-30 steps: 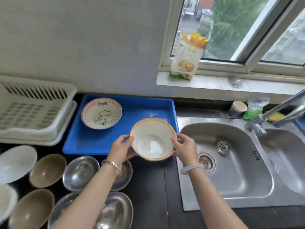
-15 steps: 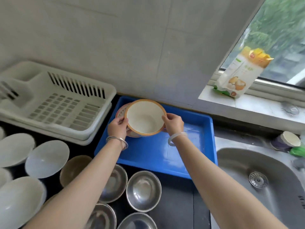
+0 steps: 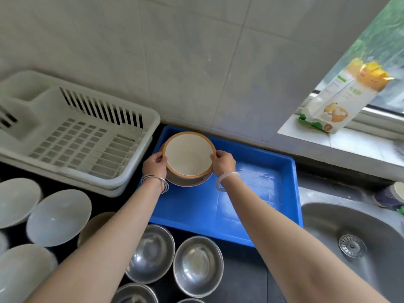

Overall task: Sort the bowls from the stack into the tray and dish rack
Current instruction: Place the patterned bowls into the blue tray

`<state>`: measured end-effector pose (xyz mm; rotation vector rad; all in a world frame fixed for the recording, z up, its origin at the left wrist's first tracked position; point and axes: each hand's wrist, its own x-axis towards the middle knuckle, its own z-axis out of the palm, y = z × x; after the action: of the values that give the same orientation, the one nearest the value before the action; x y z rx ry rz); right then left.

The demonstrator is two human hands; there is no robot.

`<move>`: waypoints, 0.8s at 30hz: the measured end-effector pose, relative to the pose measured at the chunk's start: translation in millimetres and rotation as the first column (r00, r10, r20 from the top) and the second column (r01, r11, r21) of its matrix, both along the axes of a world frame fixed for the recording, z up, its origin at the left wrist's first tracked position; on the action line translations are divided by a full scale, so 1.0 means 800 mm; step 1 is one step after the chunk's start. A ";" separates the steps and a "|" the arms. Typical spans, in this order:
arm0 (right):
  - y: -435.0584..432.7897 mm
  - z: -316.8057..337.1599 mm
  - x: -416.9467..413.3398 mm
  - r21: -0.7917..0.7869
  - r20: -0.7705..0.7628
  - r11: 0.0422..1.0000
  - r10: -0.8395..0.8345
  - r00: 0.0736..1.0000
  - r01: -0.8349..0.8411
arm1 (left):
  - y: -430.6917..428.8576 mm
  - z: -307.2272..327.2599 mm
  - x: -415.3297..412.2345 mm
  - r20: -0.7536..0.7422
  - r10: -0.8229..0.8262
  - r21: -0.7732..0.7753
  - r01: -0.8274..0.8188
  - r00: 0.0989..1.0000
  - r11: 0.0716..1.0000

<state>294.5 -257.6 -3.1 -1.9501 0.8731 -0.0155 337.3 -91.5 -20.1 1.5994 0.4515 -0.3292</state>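
Note:
A white bowl with an orange rim [image 3: 188, 158] sits nested in another, pink-rimmed bowl [image 3: 188, 181] at the back left corner of the blue tray [image 3: 251, 193]. My left hand [image 3: 154, 165] grips the orange-rimmed bowl's left rim and my right hand [image 3: 223, 162] grips its right rim. The lower bowl is mostly hidden under it. The white dish rack [image 3: 72, 136] stands left of the tray with nothing in it.
Steel bowls [image 3: 197, 265], white bowls [image 3: 59, 216] and a brown bowl [image 3: 96, 224] lie on the dark counter in front of the rack and tray. A steel sink [image 3: 354, 243] is at the right. A food bag [image 3: 341, 97] stands on the windowsill.
Both hands carried the orange-rimmed bowl from the tray's front edge to its back left corner and lowered it into the bowl lying there. My view turned left.

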 end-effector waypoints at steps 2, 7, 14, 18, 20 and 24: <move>0.001 -0.002 0.000 -0.016 -0.008 1.000 0.019 1.000 -0.019 | 0.002 -0.003 0.003 0.007 -0.017 0.020 0.017 1.000 1.000; 0.002 -0.008 -0.002 0.003 -0.003 1.000 0.009 1.000 -0.009 | 0.006 -0.009 0.006 0.026 -0.029 0.055 0.027 0.999 0.998; 0.005 -0.006 -0.004 0.002 0.012 1.000 -0.014 1.000 0.014 | 0.003 -0.009 0.004 0.039 -0.014 0.033 0.013 0.999 0.999; 0.006 -0.001 -0.008 0.005 0.011 0.998 -0.064 0.998 0.064 | 0.003 -0.002 -0.003 0.066 0.015 0.014 -0.016 0.998 1.000; 0.005 0.004 -0.011 0.060 0.013 0.996 -0.062 0.998 0.061 | 0.004 0.003 -0.011 0.071 0.013 -0.007 -0.013 0.997 1.000; 0.001 0.017 -0.031 0.116 0.006 0.993 -0.009 1.000 0.008 | 0.012 0.016 -0.043 0.058 -0.015 -0.063 0.019 0.998 0.998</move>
<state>269.6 -257.0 10.6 -1.8372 0.8594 0.0231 302.9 -81.7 -7.3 1.5479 0.3801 -0.3062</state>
